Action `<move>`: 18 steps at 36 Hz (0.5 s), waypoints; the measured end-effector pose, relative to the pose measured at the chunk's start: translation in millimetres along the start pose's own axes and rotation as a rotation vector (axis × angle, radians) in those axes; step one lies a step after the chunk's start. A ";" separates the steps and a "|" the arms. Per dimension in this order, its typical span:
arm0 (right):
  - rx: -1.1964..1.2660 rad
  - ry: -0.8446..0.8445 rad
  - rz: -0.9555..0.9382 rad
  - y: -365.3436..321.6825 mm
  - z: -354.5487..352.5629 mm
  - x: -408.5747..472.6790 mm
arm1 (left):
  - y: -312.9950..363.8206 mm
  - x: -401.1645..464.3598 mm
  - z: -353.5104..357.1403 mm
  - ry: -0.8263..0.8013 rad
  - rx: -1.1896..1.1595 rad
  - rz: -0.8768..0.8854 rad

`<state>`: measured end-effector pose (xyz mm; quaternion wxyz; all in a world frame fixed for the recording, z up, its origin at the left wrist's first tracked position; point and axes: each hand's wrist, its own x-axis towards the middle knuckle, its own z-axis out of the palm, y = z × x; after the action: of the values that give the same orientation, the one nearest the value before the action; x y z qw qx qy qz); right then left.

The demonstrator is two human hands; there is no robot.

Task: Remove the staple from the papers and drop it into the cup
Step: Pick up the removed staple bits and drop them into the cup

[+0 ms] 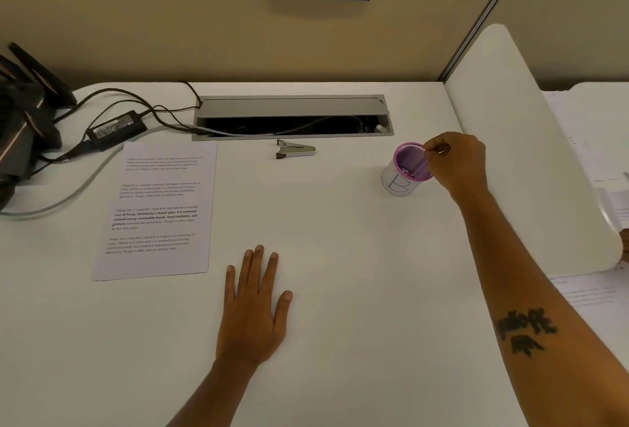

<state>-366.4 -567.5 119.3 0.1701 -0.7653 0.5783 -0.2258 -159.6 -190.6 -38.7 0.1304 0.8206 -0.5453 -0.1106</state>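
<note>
The printed papers (pixel 156 208) lie flat on the left of the white desk (pixel 340 256). A metal staple remover (pixel 295 149) rests behind the middle, untouched. The cup (pixel 406 169), a purple mesh pot with a white label, stands at the right. My right hand (pixel 456 162) hovers at the cup's right rim, thumb and fingertips pinched together over the opening; a thin dark sliver between them looks like the staple (pixel 441 151). My left hand (pixel 253 307) lies flat on the desk, palm down, fingers spread, holding nothing.
A cable hatch (pixel 292 116) is open at the back of the desk. A power brick (pixel 115 128) with cables and black gear (pixel 23 120) sit at the far left. A white divider (pixel 531 154) stands right of the cup, with more papers (pixel 599 290) beyond.
</note>
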 end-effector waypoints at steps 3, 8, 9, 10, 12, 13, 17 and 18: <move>0.005 0.033 0.013 -1.2 -1.2 -3.1 | 0.2 -0.2 0.3 0.000 -0.002 0.002; 0.021 0.085 0.021 -4.2 1.0 -19.9 | 0.2 -0.6 0.2 0.008 -0.009 0.005; 0.013 0.095 0.017 -4.6 2.2 -24.9 | -0.3 -0.8 1.1 0.005 -0.014 0.009; 0.000 0.108 0.009 -5.6 3.4 -30.4 | 0.5 -1.1 -0.6 0.003 -0.016 0.014; -0.007 0.125 -0.008 -7.8 6.6 -41.9 | 0.2 -1.4 -0.7 -0.002 -0.020 0.012; 0.001 0.127 -0.018 -8.7 9.0 -48.0 | -0.5 -1.1 -0.7 -0.009 -0.025 0.013; -0.025 0.092 -0.077 -17.7 19.6 -81.3 | -1.1 -2.4 -1.3 -0.024 -0.055 0.023; -0.039 0.069 -0.098 -21.1 21.3 -89.7 | -1.7 -2.1 -4.5 -0.017 -0.076 0.028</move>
<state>-358.3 -475.5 99.1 0.1241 -0.7875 0.5500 -0.2488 -157.4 -187.6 -35.0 0.1584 0.8063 -0.5534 -0.1361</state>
